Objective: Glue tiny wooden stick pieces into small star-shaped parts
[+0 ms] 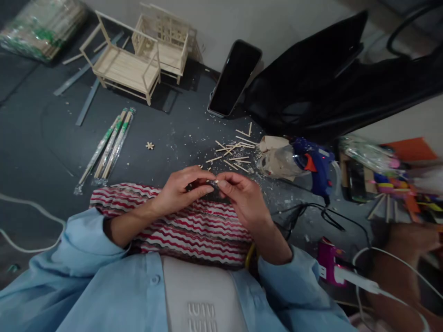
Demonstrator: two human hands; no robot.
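Note:
Close together over the striped cloth (pixel 194 235) on my lap are my left hand (pixel 188 186) and my right hand (pixel 242 193). The right thumb and forefinger pinch a tiny pale piece (pixel 217 181), perhaps wood. My left thumb and forefinger are bent in a pinch against its other side; what they grip is too small to make out. Short thin wooden sticks (pixel 230 150) lie scattered just beyond my hands, among crumbs. A small flower-shaped wooden piece (pixel 150 145) rests on the dark surface to the left.
A blue glue gun (pixel 316 161) lies at the right, its cable (pixel 332 212) trailing nearby. A phone (pixel 235 78) leans at the back. Miniature wooden benches (pixel 126 69) stand back left, near wrapped stick bundles (pixel 110 145). Another person's arm (pixel 398 258) is at the lower right.

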